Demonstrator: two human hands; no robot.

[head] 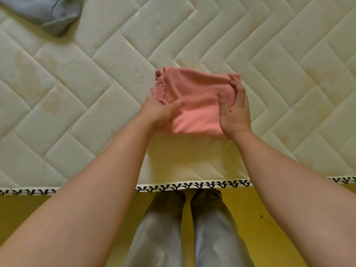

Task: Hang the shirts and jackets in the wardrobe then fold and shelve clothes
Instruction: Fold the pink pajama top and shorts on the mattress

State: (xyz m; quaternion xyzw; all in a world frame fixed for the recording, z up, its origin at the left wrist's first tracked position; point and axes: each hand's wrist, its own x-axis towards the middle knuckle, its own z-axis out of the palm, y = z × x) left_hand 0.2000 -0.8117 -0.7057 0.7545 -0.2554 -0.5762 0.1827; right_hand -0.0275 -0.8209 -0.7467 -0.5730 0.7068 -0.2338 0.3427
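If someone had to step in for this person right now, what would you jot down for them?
Left hand: grips the left edge of the pink garment.
Right hand: grips its right edge.
Things: the pink garment is folded small, at the mattress near its front edge. A grey-blue garment lies crumpled at the far left.
Done: the pink garment looks folded.
Left: shelve it, then probably fold the grey-blue garment.
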